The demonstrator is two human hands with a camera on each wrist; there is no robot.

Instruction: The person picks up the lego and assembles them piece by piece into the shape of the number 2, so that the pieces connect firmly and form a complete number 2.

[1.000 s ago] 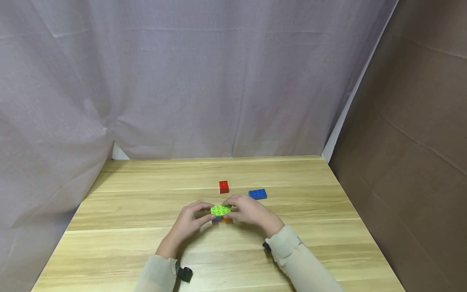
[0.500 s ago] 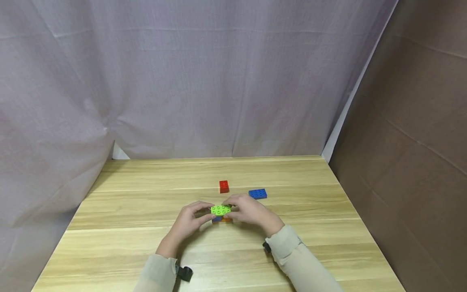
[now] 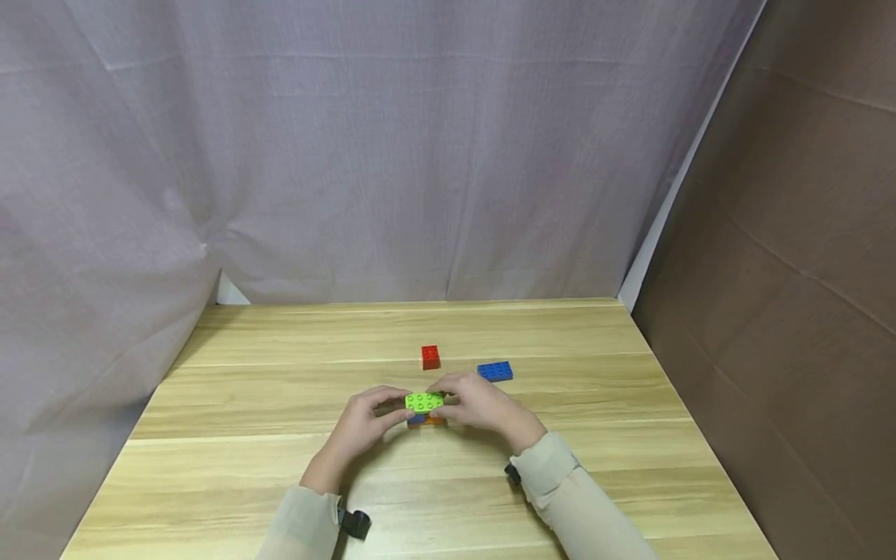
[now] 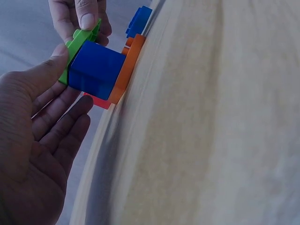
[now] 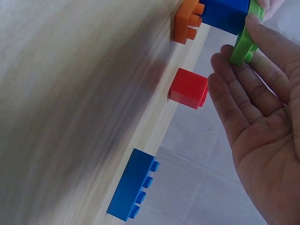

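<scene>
A flat lime-green toy building brick tops a small stack, its studs facing up. Beneath it stands a dark blue block, on a flat orange brick that rests on the table. My left hand pinches the green brick at its left end between thumb and fingers. At the opposite end, my right hand also pinches it. In the right wrist view the green brick's right end overhangs the blue block, with the orange brick's bare studs below.
Behind the stack sits a red brick. A loose blue brick lies further right, just beyond my right hand. The wooden table ends at a grey curtain, with a brown panel along the right.
</scene>
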